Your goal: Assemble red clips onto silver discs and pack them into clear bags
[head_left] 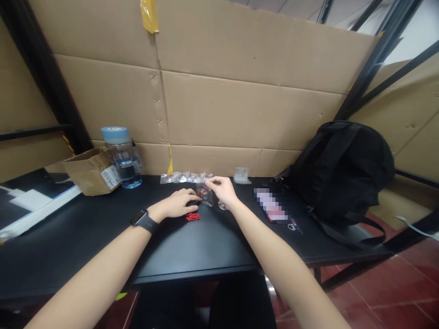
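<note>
Clear packet lies mid-bench on the black bench, between both hands. Right hand pinches its upper edge in a narrow grip. Left hand lies low against its side, but whether it clasps anything cannot be told. Red loop lies just beside the left fingers. Judgement: a light pinch, with the packet steadied low on the bench, suits best, since the contents look small.

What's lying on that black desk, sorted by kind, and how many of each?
Clear plastic water bottle with blue lid: 1
Open brown cardboard box: 1
Black fabric backpack: 1
Small red cord bundle: 1
Small clear packet with red inside: 1
Row of small clear packets: 1 (packets uncountable)
Crumpled clear plastic bag: 1
Total: 7
</note>
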Motion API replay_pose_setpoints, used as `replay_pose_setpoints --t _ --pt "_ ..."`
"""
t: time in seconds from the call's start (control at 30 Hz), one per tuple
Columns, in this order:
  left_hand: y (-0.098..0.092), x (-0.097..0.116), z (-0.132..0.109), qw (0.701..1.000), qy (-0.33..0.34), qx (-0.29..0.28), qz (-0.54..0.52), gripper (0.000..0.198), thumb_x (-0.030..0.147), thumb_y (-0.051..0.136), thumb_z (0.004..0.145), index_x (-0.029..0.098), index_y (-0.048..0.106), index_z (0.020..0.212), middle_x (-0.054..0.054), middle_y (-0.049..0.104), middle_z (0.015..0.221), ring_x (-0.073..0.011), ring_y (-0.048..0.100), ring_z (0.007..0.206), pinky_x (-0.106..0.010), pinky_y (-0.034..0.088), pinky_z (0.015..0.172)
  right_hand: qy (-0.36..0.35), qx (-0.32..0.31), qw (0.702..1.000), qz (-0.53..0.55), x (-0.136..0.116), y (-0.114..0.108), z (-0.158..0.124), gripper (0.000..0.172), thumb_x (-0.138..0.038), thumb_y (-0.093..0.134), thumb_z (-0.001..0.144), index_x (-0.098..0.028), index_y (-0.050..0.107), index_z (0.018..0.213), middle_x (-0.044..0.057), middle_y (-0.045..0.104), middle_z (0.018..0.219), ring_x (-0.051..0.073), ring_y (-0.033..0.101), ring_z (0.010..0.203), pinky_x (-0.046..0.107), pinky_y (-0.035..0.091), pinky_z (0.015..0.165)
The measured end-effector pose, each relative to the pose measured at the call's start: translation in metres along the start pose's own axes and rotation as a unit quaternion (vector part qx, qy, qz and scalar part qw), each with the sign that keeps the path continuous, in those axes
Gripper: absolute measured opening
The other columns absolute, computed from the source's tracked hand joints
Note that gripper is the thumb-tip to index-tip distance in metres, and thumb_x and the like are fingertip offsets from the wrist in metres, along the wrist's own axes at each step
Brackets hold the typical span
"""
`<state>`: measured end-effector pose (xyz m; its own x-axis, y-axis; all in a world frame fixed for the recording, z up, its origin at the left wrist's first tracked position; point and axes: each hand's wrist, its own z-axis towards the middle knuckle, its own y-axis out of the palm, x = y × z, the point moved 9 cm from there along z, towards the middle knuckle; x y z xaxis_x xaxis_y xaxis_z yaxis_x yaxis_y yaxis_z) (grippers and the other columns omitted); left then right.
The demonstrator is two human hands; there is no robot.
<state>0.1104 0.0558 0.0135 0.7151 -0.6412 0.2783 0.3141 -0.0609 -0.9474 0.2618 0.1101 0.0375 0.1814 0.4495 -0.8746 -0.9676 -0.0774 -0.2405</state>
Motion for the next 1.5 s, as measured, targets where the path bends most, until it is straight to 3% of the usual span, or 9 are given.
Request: replay_pose_setpoints --t 0.43,0.57,0.7,0.83,1.0,1.1,1.2,1.33,1.5 --pt "-0.008 0.008 -0.001 0.999 0.022 0.019 -0.045 0.038 0.043 0.059 0.093 0.024 0.071 0.124 -0.01 0.064 0.128 -0.0273 0.061 0.117 -0.041 0.045 0.107 -0.028 0.092 0.992 0.081 -0.013 -0.037 0.004 0.034 -0.048 0.074 0.08 -0.017 0.077 0.095 0.008 0.078 0.096 0.024 0.072 0.092 0.033 0.056 0.08" --pt "-0.024 0.001 0.0 0.992 -0.008 0.099 -0.076 0.026 0.039 0.062 0.088 0.021 0.07 0.105 -0.01 0.069 0.112 -0.0281 0.064 0.107 -0.044 0.049 0.1 -0.033 0.09 0.994 0.06 -0.019 -0.042 0.004 0.038 -0.05 0.072 0.082 -0.017 0.077 0.1 0.008 0.078 0.099 0.023 0.071 0.091 0.033 0.056 0.079" --pt "-0.039 -0.017 0.0 0.929 -0.067 0.225 -0.285 0.029 0.034 0.055 0.089 0.02 0.056 0.115 -0.011 0.07 0.113 -0.0259 0.068 0.106 -0.044 0.052 0.097 -0.074 0.057 0.994 0.052 -0.034 -0.034 0.001 0.033 -0.047 0.072 0.083 -0.017 0.077 0.096 0.007 0.077 0.091 0.021 0.07 0.081 0.033 0.055 0.078" --pt "-0.036 -0.018 0.001 0.826 -0.09 0.258 -0.493 0.038 0.04 0.054 0.093 0.022 0.047 0.125 -0.01 0.073 0.112 -0.0216 0.073 0.097 -0.039 0.057 0.088 -0.096 0.017 0.994 0.055 -0.045 -0.021 -0.005 0.028 -0.044 0.072 0.084 -0.018 0.077 0.092 0.006 0.077 0.088 0.02 0.069 0.077 0.032 0.054 0.076" --pt "-0.043 -0.008 -0.003 0.846 -0.099 0.274 -0.447 0.057 0.044 0.081 0.075 0.021 0.053 0.119 -0.003 0.074 0.088 -0.0195 0.072 0.078 -0.033 0.058 0.073 -0.114 0.025 0.992 -0.045 -0.058 -0.018 -0.014 0.032 -0.04 0.068 0.088 -0.019 0.072 0.112 0.008 0.073 0.105 0.02 0.067 0.083 0.032 0.054 0.077" --pt "-0.049 -0.014 -0.005 0.866 -0.103 0.296 -0.39 0.041 0.047 0.082 0.073 0.017 0.067 0.097 -0.007 0.075 0.086 -0.0218 0.072 0.079 -0.037 0.059 0.078 -0.193 0.065 0.963 -0.175 -0.088 -0.019 -0.029 0.035 -0.034 0.064 0.091 -0.023 0.066 0.123 0.01 0.066 0.121 0.023 0.063 0.101 0.035 0.051 0.09" --pt "-0.054 -0.024 -0.009 0.856 -0.113 0.344 -0.369 0.036 0.048 0.08 0.073 0.016 0.069 0.086 -0.008 0.075 0.089 -0.0238 0.072 0.084 -0.039 0.059 0.083 -0.277 -0.052 0.922 -0.267 -0.11 0.016 -0.047 0.022 -0.036 0.062 0.093 -0.026 0.069 0.111 0.008 0.067 0.116 0.024 0.059 0.11 0.038 0.046 0.099" --pt "-0.054 -0.033 -0.013 0.826 -0.131 0.379 -0.396 0.039 0.05 0.081 0.073 0.017 0.067 0.089 -0.007 0.075 0.088 -0.0242 0.072 0.085 -0.037 0.059 0.078 -0.289 -0.103 0.871 -0.384 -0.099 0.048 -0.057 0.046 -0.033 0.07 0.087 -0.029 0.06 0.132 0.009 0.061 0.136 0.03 0.051 0.122 0.046 0.04 0.099" --pt "-0.044 -0.032 -0.007 0.829 -0.132 0.343 -0.422 0.04 0.053 0.073 0.081 0.017 0.066 0.097 -0.007 0.075 0.094 -0.0228 0.072 0.088 -0.033 0.055 0.077 -0.28 -0.068 0.852 -0.437 -0.071 0.048 -0.036 0.027 -0.016 0.051 0.098 -0.024 0.07 0.114 0.01 0.07 0.119 0.025 0.055 0.109 0.039 0.038 0.091"
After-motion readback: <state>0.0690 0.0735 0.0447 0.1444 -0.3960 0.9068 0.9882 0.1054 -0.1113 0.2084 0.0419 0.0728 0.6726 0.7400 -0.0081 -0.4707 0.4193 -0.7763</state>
